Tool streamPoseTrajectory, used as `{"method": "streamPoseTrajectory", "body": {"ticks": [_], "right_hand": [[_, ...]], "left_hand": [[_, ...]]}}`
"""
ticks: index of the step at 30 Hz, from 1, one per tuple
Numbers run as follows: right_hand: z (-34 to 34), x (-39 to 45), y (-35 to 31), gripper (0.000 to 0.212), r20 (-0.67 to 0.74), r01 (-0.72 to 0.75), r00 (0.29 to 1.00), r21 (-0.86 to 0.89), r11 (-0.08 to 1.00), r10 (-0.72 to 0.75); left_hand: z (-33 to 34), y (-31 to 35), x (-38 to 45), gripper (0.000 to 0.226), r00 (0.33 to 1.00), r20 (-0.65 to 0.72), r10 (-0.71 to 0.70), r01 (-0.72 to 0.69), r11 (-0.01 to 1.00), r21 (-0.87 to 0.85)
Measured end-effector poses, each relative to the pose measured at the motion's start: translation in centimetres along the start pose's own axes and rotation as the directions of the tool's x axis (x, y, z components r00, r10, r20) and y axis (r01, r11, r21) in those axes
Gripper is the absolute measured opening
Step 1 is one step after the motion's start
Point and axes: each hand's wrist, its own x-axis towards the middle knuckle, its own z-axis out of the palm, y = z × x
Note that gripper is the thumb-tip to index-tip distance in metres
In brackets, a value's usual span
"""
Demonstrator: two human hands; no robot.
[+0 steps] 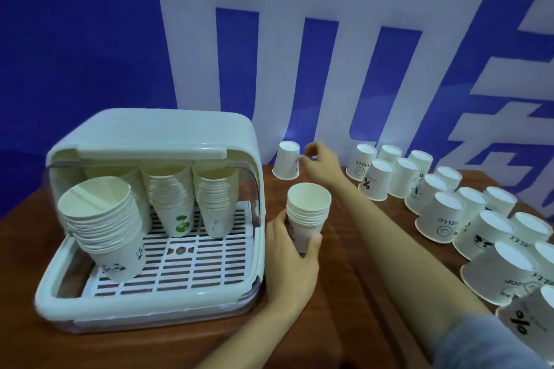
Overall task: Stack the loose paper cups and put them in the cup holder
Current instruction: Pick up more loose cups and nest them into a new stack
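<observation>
My left hand (pixel 292 244) grips a short stack of white paper cups (pixel 307 213), mouths up, just right of the cup holder (pixel 245 141). The holder is a pale green box with its lid raised and a slatted white tray (pixel 192 266); several tall stacks of cups stand inside it. My right hand (pixel 319 163) reaches to the back of the table, its fingers curled beside a single upside-down cup (pixel 286 160); I cannot tell whether they touch it. Several more upside-down cups (pixel 443 216) stand in rows at the right.
The brown wooden table (pixel 353 278) ends at a blue and white wall banner (pixel 329 54) close behind the cups. The upside-down cups run along the right side down to the near right corner.
</observation>
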Motion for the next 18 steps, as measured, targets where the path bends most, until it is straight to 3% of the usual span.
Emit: {"method": "streamPoseTrajectory", "body": {"ticks": [3,5,10,12,15,18], "right_hand": [[2.0,2.6,-0.5,0.066,0.034,-0.001,0.999,-0.057,0.998,0.003],[2.6,3.6,-0.8,0.074,0.005,0.029,1.0,-0.083,0.996,-0.029],[1.4,4.5,-1.6,0.077,0.056,0.11,0.994,-0.274,0.955,-0.098],[-0.6,3.3,-2.0,0.061,0.006,0.119,0.992,-0.276,0.954,-0.122],[-4.5,-0.6,-2.0,0.05,-0.179,0.067,0.983,0.092,0.993,-0.05],[-7.2,-5.6,-1.6,0.052,-0.18,0.091,0.984,0.479,0.873,-0.004]], "left_hand": [[0.2,-0.3,0.0,0.066,1.0,0.007,0.014,-0.014,1.0,-0.009],[0.2,-0.3,0.3,0.068,0.999,0.03,0.014,-0.013,1.0,-0.018],[-0.2,0.0,1.0,0.074,0.997,0.08,-0.006,0.007,1.0,-0.012],[-0.2,-0.2,1.0,0.074,0.997,0.072,0.018,-0.017,1.0,-0.013],[0.0,-0.3,0.9,0.07,0.998,0.058,0.034,-0.035,0.999,0.015],[0.0,-0.2,0.8,0.07,0.998,0.063,0.029,-0.03,0.999,0.019]]}}
